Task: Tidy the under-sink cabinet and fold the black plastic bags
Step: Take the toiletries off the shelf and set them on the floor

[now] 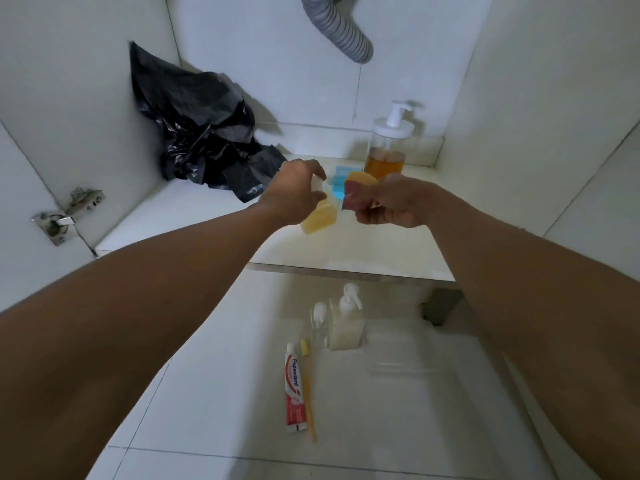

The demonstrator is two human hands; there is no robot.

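Crumpled black plastic bags [197, 133] lie heaped in the back left corner of the white cabinet floor [180, 216]. My left hand [294, 188] grips the top of a small bottle of yellow liquid [320, 220] standing on the cabinet floor. My right hand [388, 202] pinches a yellow sponge with a red scouring side [358, 192], lifted above the floor. A blue object [337, 185] shows between the two hands, mostly hidden.
A clear pump bottle of amber liquid [388, 150] stands at the back right. A grey corrugated drain hose [341, 27] hangs above. On the tiled floor outside lie a toothpaste tube [294, 393], a yellow toothbrush [308, 386] and two pump bottles [341, 323]. A hinge [65, 216] sits on the left wall.
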